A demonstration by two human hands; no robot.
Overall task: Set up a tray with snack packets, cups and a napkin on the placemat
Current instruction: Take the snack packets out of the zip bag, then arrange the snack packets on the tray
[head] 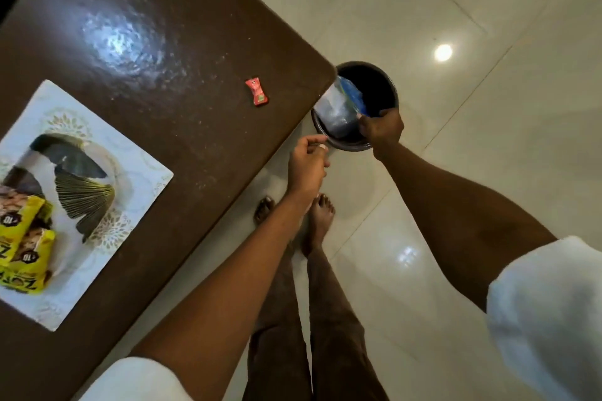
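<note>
Right hand [381, 128] clamped on near edge of silver-blue packet [335, 111], at mouth of dark bucket [395, 98] on floor. Left hand [306, 166] curled beside rim; contents, if any, not discernible. Lift packet straight up, clear of rim and table [195, 26] corner. Avoid crushing. Carry to tray [84, 195] on placemat [143, 169]; lay beside yellow snack packets [22, 238].

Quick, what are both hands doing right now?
Left hand: fingers curled, cannot tell if it holds anything.
Right hand: holding a blue and silver packet at the bin.
</note>
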